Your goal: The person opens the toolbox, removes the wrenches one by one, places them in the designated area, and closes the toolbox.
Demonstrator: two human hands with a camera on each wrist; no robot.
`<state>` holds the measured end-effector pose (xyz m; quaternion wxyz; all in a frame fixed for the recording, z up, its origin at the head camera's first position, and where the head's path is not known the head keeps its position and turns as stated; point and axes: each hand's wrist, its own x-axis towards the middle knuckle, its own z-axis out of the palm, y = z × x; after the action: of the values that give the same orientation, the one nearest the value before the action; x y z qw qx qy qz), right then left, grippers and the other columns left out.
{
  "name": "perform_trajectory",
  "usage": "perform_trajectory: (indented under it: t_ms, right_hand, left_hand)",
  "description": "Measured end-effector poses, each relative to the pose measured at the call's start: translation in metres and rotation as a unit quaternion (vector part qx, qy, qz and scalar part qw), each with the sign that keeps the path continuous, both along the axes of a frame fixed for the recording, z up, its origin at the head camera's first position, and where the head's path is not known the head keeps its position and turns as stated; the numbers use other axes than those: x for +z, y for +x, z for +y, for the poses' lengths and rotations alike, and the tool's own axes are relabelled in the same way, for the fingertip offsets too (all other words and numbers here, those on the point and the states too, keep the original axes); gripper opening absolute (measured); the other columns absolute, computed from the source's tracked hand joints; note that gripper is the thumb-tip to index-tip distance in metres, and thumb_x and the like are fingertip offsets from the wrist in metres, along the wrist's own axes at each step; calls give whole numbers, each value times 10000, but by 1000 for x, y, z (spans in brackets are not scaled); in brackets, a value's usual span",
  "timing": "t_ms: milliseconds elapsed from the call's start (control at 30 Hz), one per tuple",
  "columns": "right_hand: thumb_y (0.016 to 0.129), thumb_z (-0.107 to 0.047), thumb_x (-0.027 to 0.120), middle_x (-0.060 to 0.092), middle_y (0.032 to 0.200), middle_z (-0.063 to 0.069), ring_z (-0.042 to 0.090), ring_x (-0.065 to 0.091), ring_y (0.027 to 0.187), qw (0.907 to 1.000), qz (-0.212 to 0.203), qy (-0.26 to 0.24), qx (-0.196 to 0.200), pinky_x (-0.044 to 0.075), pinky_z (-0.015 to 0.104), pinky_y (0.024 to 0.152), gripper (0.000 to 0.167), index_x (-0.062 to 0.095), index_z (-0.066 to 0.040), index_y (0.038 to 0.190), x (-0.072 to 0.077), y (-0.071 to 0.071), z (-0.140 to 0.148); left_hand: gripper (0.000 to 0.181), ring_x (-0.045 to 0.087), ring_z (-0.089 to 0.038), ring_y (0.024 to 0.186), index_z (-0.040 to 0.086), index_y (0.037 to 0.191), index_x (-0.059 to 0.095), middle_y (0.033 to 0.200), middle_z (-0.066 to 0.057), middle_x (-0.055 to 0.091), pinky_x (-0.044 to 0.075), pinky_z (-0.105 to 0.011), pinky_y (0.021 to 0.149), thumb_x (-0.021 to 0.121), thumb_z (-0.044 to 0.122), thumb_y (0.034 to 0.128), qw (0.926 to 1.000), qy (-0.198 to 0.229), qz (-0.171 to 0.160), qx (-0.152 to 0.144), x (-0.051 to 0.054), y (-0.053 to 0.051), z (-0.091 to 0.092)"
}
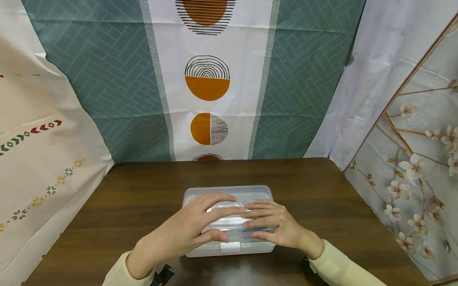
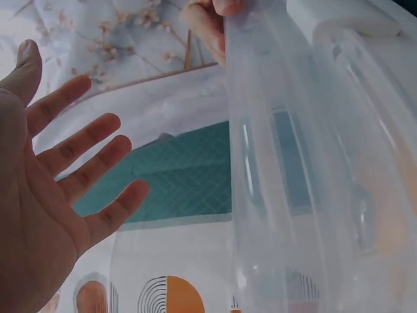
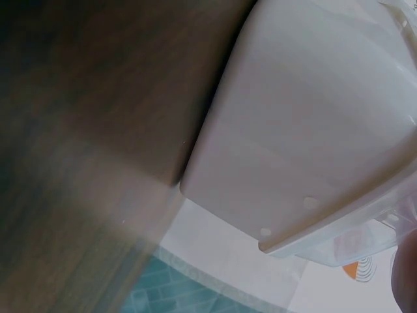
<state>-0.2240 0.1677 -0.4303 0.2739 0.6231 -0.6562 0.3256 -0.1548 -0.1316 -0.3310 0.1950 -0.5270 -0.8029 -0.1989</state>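
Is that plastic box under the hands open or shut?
Shut: its clear lid sits on the pale base, white clasp at the front. Whether it's latched, I can't tell.

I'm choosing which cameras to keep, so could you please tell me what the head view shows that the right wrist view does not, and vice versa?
Only the head view shows the left hand and the right hand in full, plus the floral cloth. Only the right wrist view shows two pale spots on the box. Both share the box, its clear lid, the brown table and the green-and-white backdrop.
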Motion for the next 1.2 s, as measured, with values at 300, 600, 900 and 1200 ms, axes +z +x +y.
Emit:
perform_trajectory:
  t_ms: [300, 600, 900, 1200]
  right_hand:
    - [948, -279, 784, 732, 1273, 96, 335, 639, 1263, 10000, -7, -28, -35, 428, 439, 1147, 310, 774, -122, 1216, -1, 0, 0]
    - [949, -277, 783, 741, 1242, 121, 341, 638, 1262, 10000, -68, -15, -60, 416, 430, 1155, 309, 783, -134, 1223, -1, 1, 0]
    - [975, -278, 755, 737, 1262, 90, 343, 645, 1249, 9999, -104, -42, -117, 418, 424, 1153, 258, 794, -115, 1172, -2, 1, -1]
    - [1021, -311, 683, 738, 1246, 131, 327, 629, 1281, 9999, -68, -103, 22, 400, 406, 1170, 285, 786, -117, 1203, -1, -1, -2]
  left_hand:
    - [551, 494, -163, 1373, 243, 1511, 536, 1502, 14, 505, 459, -409, 1098, 509, 531, 1042, 9998, 51, 128, -130, -6, 6, 1]
    - [601, 459, -150, 1412, 220, 1523, 517, 1549, 26, 475, 442, -412, 1116, 612, 499, 999, 9993, 70, 156, -345, -13, 12, 4]
    - [612, 502, -156, 1361, 233, 1533, 510, 1494, 17, 524, 477, -431, 1075, 611, 524, 1005, 9963, -177, 832, -101, -20, 16, 13]
    - [527, 554, -120, 1308, 236, 1500, 559, 1444, 33, 574, 452, -364, 1109, 625, 470, 1032, 9906, -418, 1298, -132, -26, 21, 24]
